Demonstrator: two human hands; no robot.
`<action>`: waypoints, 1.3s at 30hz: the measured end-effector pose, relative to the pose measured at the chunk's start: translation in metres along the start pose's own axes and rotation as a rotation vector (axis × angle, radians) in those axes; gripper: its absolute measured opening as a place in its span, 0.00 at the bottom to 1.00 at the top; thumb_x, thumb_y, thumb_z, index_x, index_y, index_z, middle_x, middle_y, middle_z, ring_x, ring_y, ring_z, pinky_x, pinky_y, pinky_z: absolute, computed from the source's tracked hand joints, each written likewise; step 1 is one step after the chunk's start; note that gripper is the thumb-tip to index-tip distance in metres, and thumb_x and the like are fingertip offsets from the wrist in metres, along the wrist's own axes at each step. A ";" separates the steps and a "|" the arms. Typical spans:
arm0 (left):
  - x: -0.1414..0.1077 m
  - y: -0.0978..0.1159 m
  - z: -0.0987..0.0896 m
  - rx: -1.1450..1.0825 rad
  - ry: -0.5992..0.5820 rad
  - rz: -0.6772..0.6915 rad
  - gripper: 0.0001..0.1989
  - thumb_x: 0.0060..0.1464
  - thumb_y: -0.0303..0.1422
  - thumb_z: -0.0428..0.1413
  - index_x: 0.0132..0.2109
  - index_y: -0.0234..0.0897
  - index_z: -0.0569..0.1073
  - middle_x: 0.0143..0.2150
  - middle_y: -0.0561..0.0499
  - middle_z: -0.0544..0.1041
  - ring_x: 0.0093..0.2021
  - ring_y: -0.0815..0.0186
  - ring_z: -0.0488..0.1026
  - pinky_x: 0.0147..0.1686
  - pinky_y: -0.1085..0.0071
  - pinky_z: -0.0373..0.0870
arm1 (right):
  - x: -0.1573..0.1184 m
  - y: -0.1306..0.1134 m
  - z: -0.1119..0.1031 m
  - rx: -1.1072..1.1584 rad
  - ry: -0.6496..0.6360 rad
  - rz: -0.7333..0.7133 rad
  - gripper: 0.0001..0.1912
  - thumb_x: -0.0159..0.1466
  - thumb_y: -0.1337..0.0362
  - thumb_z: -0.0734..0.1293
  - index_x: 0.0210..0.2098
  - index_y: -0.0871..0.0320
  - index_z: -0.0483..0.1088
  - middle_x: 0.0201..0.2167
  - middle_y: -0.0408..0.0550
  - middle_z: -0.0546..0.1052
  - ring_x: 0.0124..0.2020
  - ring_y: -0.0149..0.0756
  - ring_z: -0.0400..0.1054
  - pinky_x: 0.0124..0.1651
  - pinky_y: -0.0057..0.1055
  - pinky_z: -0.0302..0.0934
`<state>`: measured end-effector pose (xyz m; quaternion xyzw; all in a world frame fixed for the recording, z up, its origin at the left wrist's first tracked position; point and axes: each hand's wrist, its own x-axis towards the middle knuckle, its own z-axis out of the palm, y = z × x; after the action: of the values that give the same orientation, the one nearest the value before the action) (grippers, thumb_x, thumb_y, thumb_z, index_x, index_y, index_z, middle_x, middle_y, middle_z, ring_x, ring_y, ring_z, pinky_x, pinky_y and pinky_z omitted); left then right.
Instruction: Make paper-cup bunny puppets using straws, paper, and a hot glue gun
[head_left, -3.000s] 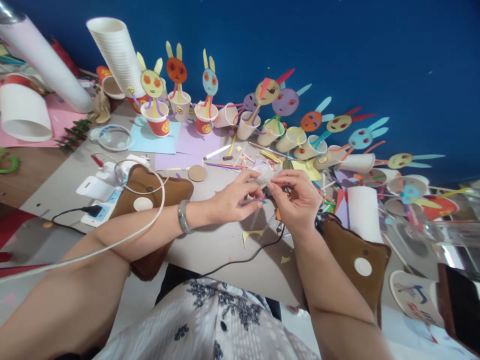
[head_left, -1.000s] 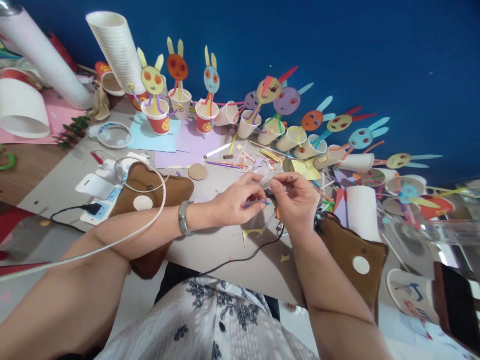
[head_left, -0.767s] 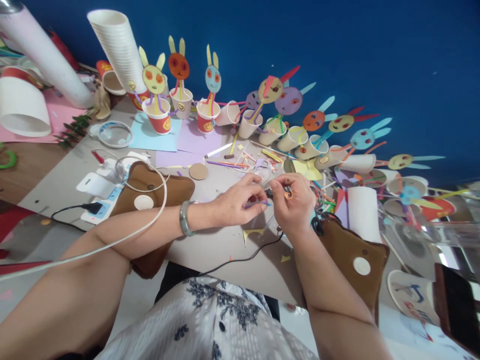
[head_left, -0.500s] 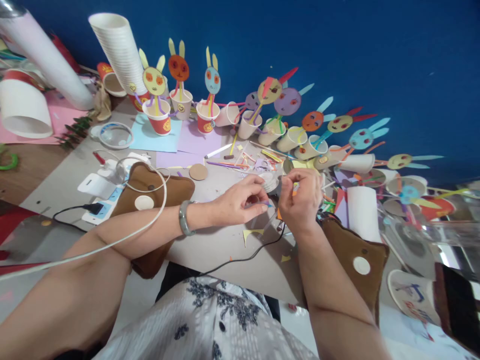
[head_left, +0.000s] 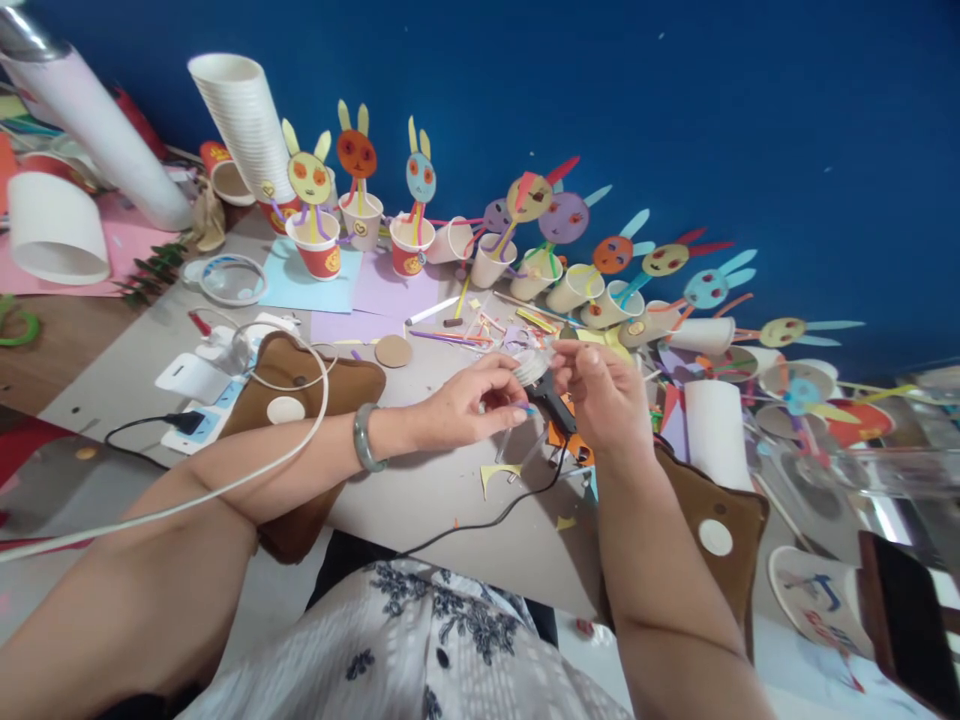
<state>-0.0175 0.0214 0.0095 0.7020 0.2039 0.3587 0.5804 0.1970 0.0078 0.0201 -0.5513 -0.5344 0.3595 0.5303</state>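
My left hand, with a bracelet on its wrist, pinches a small purple and blue strip between thumb and fingers. Just right of it, my right hand is raised with its fingers curled together; whatever it holds, if anything, is too small to name. A roll of clear tape lies between the hands. Under them is a black tool with a cord, probably a glue gun. A yellow paper scrap lies nearer my body.
Paper cups with rabbit-faced figures line the blue wall. At the left are stacked cups, a power strip and a white cable crossing my left arm. Brown pouches flank the work area; a phone is at the right.
My right hand has shifted slightly right and turned, uncovering the black tool and orange scraps. My left hand still pinches the strip. The camera view has moved a little.
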 end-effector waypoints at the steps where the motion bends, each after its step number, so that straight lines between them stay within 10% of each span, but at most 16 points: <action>1: 0.000 0.000 0.000 -0.001 -0.001 0.003 0.09 0.58 0.36 0.59 0.36 0.34 0.73 0.48 0.44 0.69 0.43 0.64 0.69 0.38 0.68 0.67 | -0.001 -0.002 0.001 -0.038 -0.003 -0.008 0.23 0.59 0.42 0.75 0.39 0.55 0.80 0.27 0.43 0.78 0.23 0.29 0.67 0.28 0.30 0.65; 15: 0.005 0.000 -0.002 -0.282 -0.027 -0.086 0.14 0.53 0.40 0.66 0.33 0.34 0.73 0.37 0.50 0.68 0.40 0.67 0.67 0.41 0.69 0.65 | -0.007 -0.001 -0.002 -0.339 0.051 -0.343 0.08 0.65 0.55 0.72 0.37 0.53 0.78 0.36 0.47 0.80 0.35 0.37 0.75 0.39 0.36 0.72; 30: 0.006 0.004 -0.009 -0.942 -0.189 -0.358 0.23 0.40 0.42 0.74 0.33 0.33 0.72 0.35 0.50 0.76 0.29 0.72 0.69 0.33 0.71 0.62 | -0.010 -0.034 -0.036 -0.417 -0.271 -0.574 0.08 0.65 0.59 0.74 0.44 0.46 0.82 0.42 0.49 0.81 0.42 0.41 0.77 0.45 0.40 0.73; 39: 0.009 0.001 -0.011 -0.993 -0.183 -0.303 0.21 0.40 0.39 0.74 0.32 0.33 0.72 0.39 0.50 0.76 0.29 0.73 0.69 0.34 0.70 0.61 | -0.021 -0.043 -0.012 -0.571 -0.111 -0.538 0.05 0.65 0.60 0.72 0.41 0.49 0.79 0.45 0.50 0.84 0.44 0.47 0.80 0.48 0.47 0.75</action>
<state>-0.0203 0.0348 0.0136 0.3336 0.0571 0.2612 0.9040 0.1955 -0.0206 0.0605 -0.4967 -0.7660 0.0737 0.4013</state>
